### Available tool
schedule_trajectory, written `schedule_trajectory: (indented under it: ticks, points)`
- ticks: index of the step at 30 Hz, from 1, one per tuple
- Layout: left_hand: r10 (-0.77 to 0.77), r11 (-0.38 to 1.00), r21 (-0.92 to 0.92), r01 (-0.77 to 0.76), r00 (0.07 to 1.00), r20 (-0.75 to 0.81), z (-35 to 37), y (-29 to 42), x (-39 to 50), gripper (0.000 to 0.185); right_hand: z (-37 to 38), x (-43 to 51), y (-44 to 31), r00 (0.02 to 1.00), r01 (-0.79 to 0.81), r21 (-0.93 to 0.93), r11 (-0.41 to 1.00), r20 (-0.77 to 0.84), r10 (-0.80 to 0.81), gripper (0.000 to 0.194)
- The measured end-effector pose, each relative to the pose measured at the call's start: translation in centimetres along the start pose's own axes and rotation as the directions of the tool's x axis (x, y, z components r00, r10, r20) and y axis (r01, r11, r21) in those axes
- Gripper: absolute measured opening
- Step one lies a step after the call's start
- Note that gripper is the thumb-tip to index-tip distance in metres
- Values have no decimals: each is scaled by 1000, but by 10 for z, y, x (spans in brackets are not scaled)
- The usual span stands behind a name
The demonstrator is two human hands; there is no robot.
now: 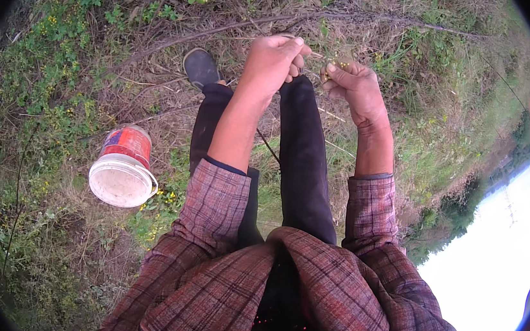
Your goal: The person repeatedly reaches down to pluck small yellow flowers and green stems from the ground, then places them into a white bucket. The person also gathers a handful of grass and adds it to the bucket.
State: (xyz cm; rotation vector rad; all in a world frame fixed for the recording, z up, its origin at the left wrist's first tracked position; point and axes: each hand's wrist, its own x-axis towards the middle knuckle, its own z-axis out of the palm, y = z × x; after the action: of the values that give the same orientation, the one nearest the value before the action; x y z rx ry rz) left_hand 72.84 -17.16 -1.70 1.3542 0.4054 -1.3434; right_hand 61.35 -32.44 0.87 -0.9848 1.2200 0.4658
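My left hand [278, 58] is raised over my knees, fingers curled with the thumb against the index finger; a thin stem seems to pass by it, but whether it is pinched I cannot tell. To its right, a short gap away, my right hand [351, 85] is closed on a small sprig with tiny yellow flower heads [329, 70], pinched under the thumb. A red and white plastic bucket [124, 167] lies tilted on the grass at the left, its pale mouth towards me and its handle on the right side.
A long bare branch [261, 21] crosses the ground beyond my hands. Yellow-flowering plants [56, 27] grow at the left among dry grass. My dark shoe [201, 68] rests left of my left hand. Trees [455, 200] and bright sky lie at the right.
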Motion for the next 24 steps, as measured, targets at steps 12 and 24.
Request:
schedule_trajectory:
  ticks: [12, 24]
  points:
    - [-228, 971, -67, 228, 974, 19, 10, 2, 11, 21, -7, 11, -12, 997, -65, -11, 998, -37, 65, 49]
    - [-170, 894, -376, 245, 960, 221, -8, -2, 10, 16, 56, 60, -2, 986, 3, 349, 937, 156, -61, 22]
